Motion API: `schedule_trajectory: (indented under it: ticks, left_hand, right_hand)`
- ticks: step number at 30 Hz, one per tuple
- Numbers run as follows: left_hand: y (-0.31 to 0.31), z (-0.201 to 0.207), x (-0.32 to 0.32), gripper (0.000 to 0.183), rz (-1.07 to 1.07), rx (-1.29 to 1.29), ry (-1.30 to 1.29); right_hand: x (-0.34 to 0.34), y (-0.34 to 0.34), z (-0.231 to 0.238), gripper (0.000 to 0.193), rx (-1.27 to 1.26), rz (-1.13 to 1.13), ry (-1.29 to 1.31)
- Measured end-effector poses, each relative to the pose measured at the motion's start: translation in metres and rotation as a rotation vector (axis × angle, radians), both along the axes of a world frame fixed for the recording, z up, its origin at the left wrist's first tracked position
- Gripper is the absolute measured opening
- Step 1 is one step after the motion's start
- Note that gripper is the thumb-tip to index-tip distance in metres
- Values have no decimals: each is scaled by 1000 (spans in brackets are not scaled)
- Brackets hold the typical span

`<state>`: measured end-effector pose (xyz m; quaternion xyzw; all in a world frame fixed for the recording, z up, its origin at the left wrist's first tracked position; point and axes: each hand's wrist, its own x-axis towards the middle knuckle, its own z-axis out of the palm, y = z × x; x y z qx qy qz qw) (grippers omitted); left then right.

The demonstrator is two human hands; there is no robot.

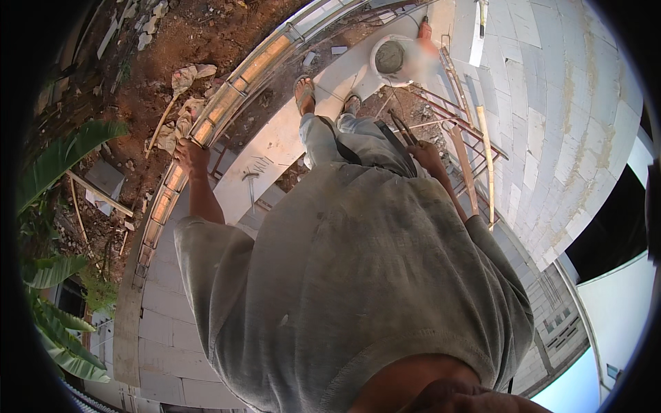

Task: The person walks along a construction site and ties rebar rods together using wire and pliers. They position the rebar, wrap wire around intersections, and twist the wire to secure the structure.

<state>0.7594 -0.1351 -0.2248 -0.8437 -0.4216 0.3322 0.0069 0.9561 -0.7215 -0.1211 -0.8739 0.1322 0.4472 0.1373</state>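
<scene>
My left hand (191, 157) is curled over the inner edge of a long rebar cage (237, 82), with orange-lit boards showing between its bars. My right hand (425, 154), at my right hip, is closed on the handles of a dark pair of pincers (401, 126). The jaws of this tool are hard to make out. Both my sandalled feet stand on a pale plank (251, 162). On that plank, near my left forearm, lies a thin T-shaped metal tool (252, 184).
A round bucket of wet mortar (390, 58) stands ahead, beside a blurred orange-red shape (425, 36). A rusty metal frame (458, 117) and a bamboo pole (487, 151) lean near the block wall (551, 131) on my right. Rubble-strewn soil (165, 62) and banana leaves (62, 162) lie left.
</scene>
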Motion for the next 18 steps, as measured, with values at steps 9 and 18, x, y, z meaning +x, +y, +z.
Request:
schedule_trajectory:
  ticks: [9,18]
  left_hand:
    - [19,12,26,96,103,-280,280]
    - [4,16,51,92,271,-265,222]
  right_hand:
    - [12,30,-39,43,217,-132,-118]
    - [28,81,-26,31,505,-596,141]
